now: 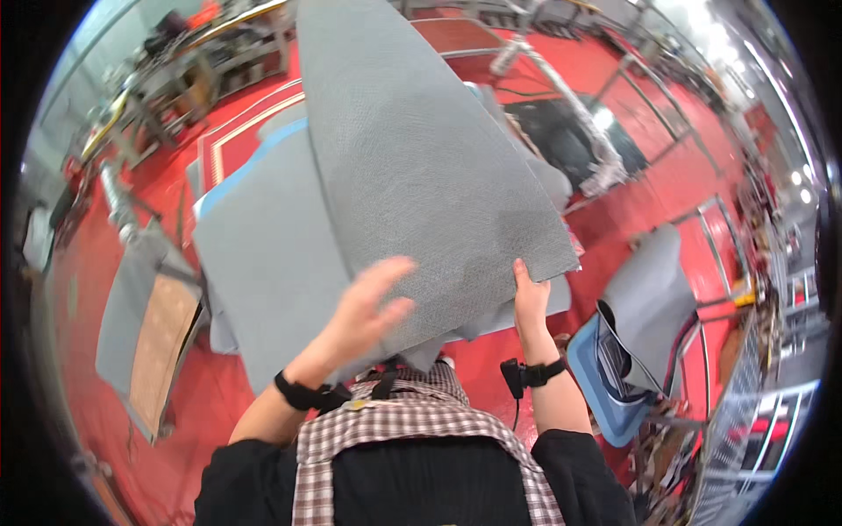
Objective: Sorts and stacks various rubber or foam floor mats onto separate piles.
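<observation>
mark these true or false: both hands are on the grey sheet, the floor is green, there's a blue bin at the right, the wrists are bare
Both hands are on the grey sheet: true; the left hand lies on its lower edge, and the right hand grips that edge.
The floor is green: false, it is red.
A blue bin stands at the right: true.
The wrists are bare: false, each carries a black band.

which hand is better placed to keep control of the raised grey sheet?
Right, probably. The right hand pinches the grey textured sheet at its lower edge near the corner. The left hand is open, fingers spread flat against the sheet's face, pressing on it rather than gripping.
</observation>
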Demonstrator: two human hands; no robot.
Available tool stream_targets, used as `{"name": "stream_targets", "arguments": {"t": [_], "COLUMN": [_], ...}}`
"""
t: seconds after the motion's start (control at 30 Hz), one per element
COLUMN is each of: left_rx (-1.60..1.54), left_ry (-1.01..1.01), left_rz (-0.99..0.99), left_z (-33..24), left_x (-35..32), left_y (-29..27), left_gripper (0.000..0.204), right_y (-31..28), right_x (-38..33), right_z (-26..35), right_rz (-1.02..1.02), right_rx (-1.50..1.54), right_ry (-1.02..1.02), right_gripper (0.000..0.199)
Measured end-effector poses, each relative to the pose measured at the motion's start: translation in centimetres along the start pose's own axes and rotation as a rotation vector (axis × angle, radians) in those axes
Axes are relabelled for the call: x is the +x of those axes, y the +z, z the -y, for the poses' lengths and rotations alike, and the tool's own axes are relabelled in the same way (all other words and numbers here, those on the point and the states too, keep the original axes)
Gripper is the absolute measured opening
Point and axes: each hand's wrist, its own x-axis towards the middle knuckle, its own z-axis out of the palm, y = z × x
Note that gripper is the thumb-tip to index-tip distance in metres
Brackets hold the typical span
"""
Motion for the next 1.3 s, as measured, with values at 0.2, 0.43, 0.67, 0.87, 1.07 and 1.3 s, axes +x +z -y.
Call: {"name": "stream_targets", "arguments": {"t": [0.2,0.43,0.67,0.87,1.07,1.3], "left_rx": [-0.157,0.252,-0.202,-0.072,-0.116,-0.133], "left_ry": [-0.732,-1.022,-1.175,-1.195,-1.11,-0.902], "left_rz": [-0.318,-0.342,-0.519,-0.551,-0.722,-0.828], "left_z": [10.5,12.4,11.6,14.2,12.7,0.9], "left_x": [2.3,8.1,9.5,7.3,8.9,15.1], "left_y": [8.3,18.9,18.8,18.4,19.0,21.8], "left_gripper": [0.083,0.112,0.104,0.102,0.082,0.047], "right_y": [-10.7,-22.3,-19.6,-17.3,-7.6,-10.5], "right_x": [8.5,20.8,31.7,34.9,35.6,35.3], "right_z": [-11.3,-19.6,-23.5,-21.5,-6.0,11.6], "right_rz": [-0.056,-0.089,0.273,0.411,0.696,1.254], "right_rx": [-0.318,-0.811,-1.167,-1.004,-0.116,0.048], "right_ry": [0.114,0.267,0.004,0.367,0.431,0.061], "right_gripper": [0.045,0.058,0.074,0.051,0.023,0.027]}}
